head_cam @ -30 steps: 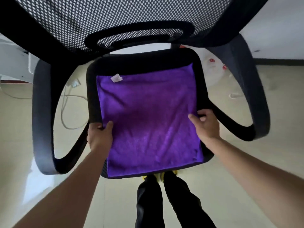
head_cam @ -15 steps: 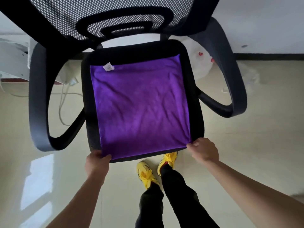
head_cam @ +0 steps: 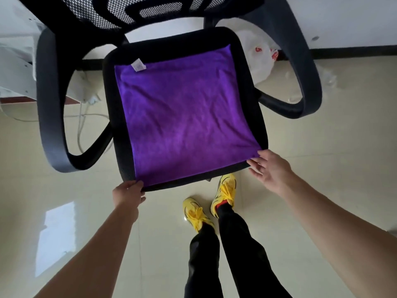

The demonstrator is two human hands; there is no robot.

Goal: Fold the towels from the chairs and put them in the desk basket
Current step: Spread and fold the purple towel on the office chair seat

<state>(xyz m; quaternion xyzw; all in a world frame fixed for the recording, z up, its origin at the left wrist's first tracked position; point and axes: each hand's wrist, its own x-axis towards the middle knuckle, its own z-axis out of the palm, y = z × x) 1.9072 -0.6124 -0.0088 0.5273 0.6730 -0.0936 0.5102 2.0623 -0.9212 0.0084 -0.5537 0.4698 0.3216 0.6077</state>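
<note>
Towel point(head_cam: 184, 117) flat on chair seat point(head_cam: 247, 67); hands at near corners.

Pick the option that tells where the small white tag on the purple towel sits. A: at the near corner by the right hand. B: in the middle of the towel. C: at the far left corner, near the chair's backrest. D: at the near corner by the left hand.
C: the small white tag lies at the far left corner of the purple towel, toward the mesh backrest.
</note>
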